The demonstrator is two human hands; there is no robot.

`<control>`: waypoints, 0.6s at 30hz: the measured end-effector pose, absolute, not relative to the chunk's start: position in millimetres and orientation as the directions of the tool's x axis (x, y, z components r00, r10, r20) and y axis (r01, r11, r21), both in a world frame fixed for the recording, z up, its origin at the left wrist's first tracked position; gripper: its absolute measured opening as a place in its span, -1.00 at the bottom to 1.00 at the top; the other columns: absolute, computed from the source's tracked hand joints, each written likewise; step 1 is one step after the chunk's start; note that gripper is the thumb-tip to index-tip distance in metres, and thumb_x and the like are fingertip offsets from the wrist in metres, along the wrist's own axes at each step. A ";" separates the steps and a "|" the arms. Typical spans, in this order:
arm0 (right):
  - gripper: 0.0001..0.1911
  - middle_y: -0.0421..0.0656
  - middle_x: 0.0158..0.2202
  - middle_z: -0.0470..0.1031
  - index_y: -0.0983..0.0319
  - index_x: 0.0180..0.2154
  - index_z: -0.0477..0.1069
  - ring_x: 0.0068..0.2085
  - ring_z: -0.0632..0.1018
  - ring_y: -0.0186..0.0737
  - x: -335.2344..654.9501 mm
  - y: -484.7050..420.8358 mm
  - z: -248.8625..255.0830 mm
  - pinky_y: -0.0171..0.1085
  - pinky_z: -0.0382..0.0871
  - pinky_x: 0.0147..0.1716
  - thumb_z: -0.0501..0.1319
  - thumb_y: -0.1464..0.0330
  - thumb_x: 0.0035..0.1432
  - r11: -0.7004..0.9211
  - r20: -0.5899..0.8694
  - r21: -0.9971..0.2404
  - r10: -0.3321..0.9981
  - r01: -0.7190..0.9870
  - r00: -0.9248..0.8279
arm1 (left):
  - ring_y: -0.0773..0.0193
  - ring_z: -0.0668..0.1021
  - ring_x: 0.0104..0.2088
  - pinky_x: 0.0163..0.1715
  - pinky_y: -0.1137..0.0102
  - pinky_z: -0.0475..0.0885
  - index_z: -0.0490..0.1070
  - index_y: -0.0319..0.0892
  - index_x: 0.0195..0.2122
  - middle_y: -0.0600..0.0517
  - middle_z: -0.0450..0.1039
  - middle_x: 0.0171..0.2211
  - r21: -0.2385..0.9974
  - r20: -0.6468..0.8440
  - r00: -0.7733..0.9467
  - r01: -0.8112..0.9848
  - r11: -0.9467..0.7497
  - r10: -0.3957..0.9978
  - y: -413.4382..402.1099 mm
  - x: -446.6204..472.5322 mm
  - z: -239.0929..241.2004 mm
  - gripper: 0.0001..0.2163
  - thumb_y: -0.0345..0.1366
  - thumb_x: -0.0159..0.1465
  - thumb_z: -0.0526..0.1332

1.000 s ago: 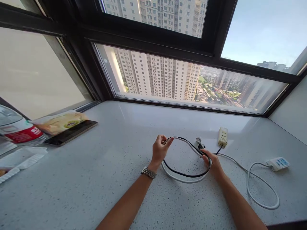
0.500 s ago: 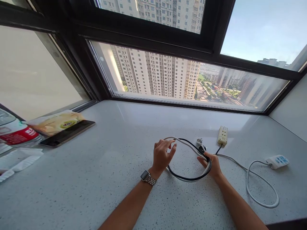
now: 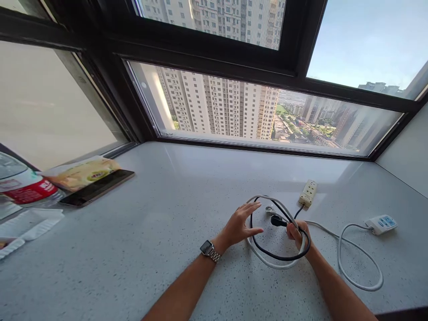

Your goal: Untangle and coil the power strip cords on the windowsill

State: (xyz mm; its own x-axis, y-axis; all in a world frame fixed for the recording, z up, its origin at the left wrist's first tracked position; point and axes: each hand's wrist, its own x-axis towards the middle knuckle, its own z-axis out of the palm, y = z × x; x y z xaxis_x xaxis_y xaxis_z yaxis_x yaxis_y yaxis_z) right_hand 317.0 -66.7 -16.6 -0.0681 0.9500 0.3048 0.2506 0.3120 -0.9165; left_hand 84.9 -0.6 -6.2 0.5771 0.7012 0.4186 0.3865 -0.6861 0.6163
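Note:
A black cord (image 3: 280, 257) and a white cord (image 3: 271, 263) are coiled together in one loop above the speckled sill (image 3: 140, 240). My right hand (image 3: 295, 233) is closed around the loop at its right side, beside a black plug (image 3: 277, 220). My left hand (image 3: 241, 225), a metal watch on its wrist, is flat with fingers stretched out at the loop's left edge, holding nothing. The black cord leads to a cream power strip (image 3: 308, 192); the white cord trails right in a loose loop (image 3: 359, 275) to a white and blue power strip (image 3: 381, 224).
At the far left lie a dark tablet (image 3: 96, 189) with a yellow snack bag (image 3: 80, 172) on it, a plastic bottle with a red label (image 3: 23, 186) and a white wrapper (image 3: 26, 224). A black-framed window (image 3: 214, 67) rises behind the sill, and a wall closes the right side.
My left hand let go of the loop's left end and opened flat. The coil drew smaller and shifted right, held by my right hand alone. The cream power strip slid slightly.

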 end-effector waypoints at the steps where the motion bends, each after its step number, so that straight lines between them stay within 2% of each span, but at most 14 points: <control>1: -0.29 -0.29 -0.77 -0.07 0.15 -0.74 0.02 -0.69 0.02 -0.40 315.8 -67.8 -16.2 -0.32 -0.05 -0.71 -0.07 -0.30 0.04 0.316 0.306 -0.919 0.949 0.237 -0.077 | -0.06 0.33 0.20 0.16 0.02 0.26 0.21 -0.09 0.24 -0.20 0.29 0.19 0.610 0.402 0.610 0.377 -0.697 0.683 -1.2 86.6 -7.3 -0.25 -0.03 0.04 0.39; 4: -0.28 -0.28 -0.78 -0.05 0.15 -0.76 0.03 -0.71 0.04 -0.39 313.1 -71.8 -12.8 -0.31 -0.03 -0.70 -0.08 -0.28 0.06 0.326 0.310 -0.924 0.945 0.200 -0.104 | -0.11 0.24 0.25 0.19 -0.01 0.21 0.10 -0.07 0.29 -0.24 0.16 0.26 0.605 0.366 0.682 0.343 -0.719 0.633 -2.0 91.2 -11.1 -0.10 -0.02 -0.05 0.44; 7: -0.28 -0.29 -0.79 -0.03 0.16 -0.76 0.06 -0.71 0.05 -0.39 311.7 -75.9 -9.1 -0.31 -0.02 -0.69 -0.08 -0.27 0.08 0.326 0.307 -0.931 0.942 0.162 -0.134 | -0.12 0.24 0.25 0.19 -0.02 0.19 0.10 -0.04 0.29 -0.25 0.14 0.27 0.603 0.342 0.717 0.327 -0.727 0.607 -2.8 94.9 -13.8 -0.10 -0.01 -0.07 0.45; 14: -0.29 -0.32 -0.80 -0.07 0.16 -0.75 0.10 -0.72 0.03 -0.40 307.2 -79.4 -11.5 -0.29 -0.02 -0.67 -0.08 -0.24 0.12 0.288 0.271 -0.955 0.943 0.067 -0.191 | -0.09 0.31 0.18 0.12 0.03 0.25 0.40 -0.04 0.04 -0.19 0.27 0.19 0.547 0.364 0.722 0.345 -0.762 0.588 -7.7 104.6 -13.0 -0.42 -0.01 0.00 0.41; 18: -0.31 -0.31 -0.79 -0.06 0.17 -0.74 0.14 -0.71 0.05 -0.38 306.7 -79.6 -15.5 -0.29 -0.06 -0.66 -0.04 -0.17 0.18 0.286 0.284 -0.958 0.937 -0.024 -0.204 | 0.00 0.44 0.05 0.05 0.14 0.27 0.46 -0.11 -0.18 -0.13 0.51 -0.06 0.547 0.410 0.730 0.283 -0.788 0.547 -9.0 108.5 -14.6 -0.63 -0.08 0.03 0.41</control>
State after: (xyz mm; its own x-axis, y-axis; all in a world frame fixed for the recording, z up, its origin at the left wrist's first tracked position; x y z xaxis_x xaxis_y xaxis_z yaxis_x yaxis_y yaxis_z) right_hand 306.7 -79.6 -15.5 -0.2045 0.9366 0.2844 -0.0244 0.2856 -0.9580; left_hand 108.5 -9.0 -14.6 0.7302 0.5468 0.4096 0.2830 -0.7877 0.5472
